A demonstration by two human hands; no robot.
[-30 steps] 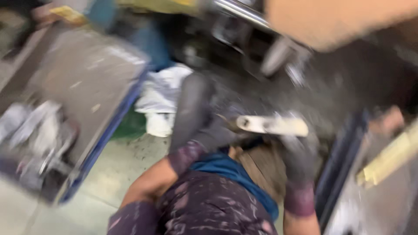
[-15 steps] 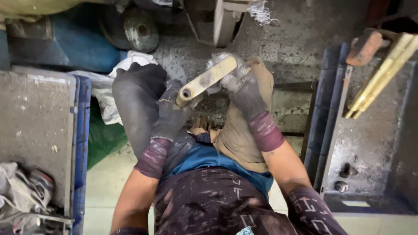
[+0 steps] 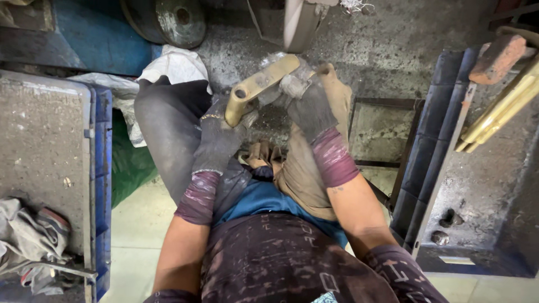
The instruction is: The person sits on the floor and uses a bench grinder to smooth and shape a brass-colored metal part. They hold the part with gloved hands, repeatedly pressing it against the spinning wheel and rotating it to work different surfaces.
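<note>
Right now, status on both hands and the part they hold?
Left hand and right hand, gloved, both shut on the brass bar. Bar tilted, held just below the grinding wheel. Nothing between them.

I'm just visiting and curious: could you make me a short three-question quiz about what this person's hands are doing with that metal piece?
1. True or false: both the gloved left hand and the gloved right hand grip the flat brass-coloured metal bar with a round hole.
2. Near which hand is the bar's end with the hole? A) left hand B) right hand C) neither
3. Fill in: the bundle of long yellow metal rods lies to the person's ____ side.

Key: 1 true. 2 A, the hole sits just above the left hand's fingers. 3 right, on the dusty grey bench beside a reddish brick-like block.
</note>
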